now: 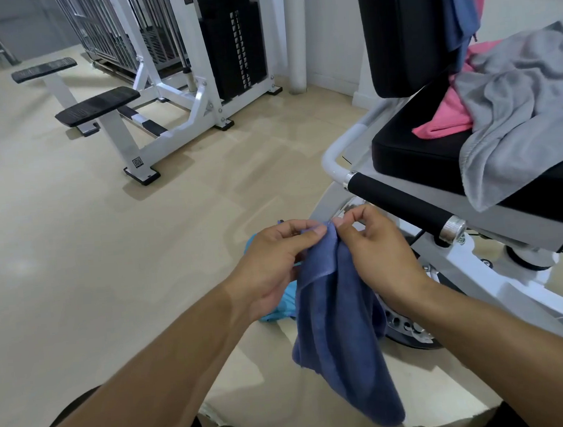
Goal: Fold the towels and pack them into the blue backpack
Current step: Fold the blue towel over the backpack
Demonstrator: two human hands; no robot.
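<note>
Head camera looks down at two bare arms over a beige floor (75, 263). Both hands are raised in front of the person and meet at the top edge of a dark blue towel (343, 326). The left hand (270, 264) pinches this edge between thumb and the fingers (303, 226), and the right hand (374, 253) pinches it just beside, with its fingers (351, 216) curled over the cloth. The towel hangs down from the two hands in loose folds, above the floor, and its lower end reaches near the bottom of the view.

Behind the left hand and the towel, a light blue thing (281, 309) lies on the floor; it is mostly hidden, so I cannot tell what it is.

At the right stands a gym machine with a black seat (414, 159). On the seat, near its back edge, lie a grey towel (528, 109) and, partly under it, a pink towel (444, 119). Another blue cloth (459, 7) hangs over the black backrest (400, 25). Farther left stands a white weight machine (170, 97).
</note>
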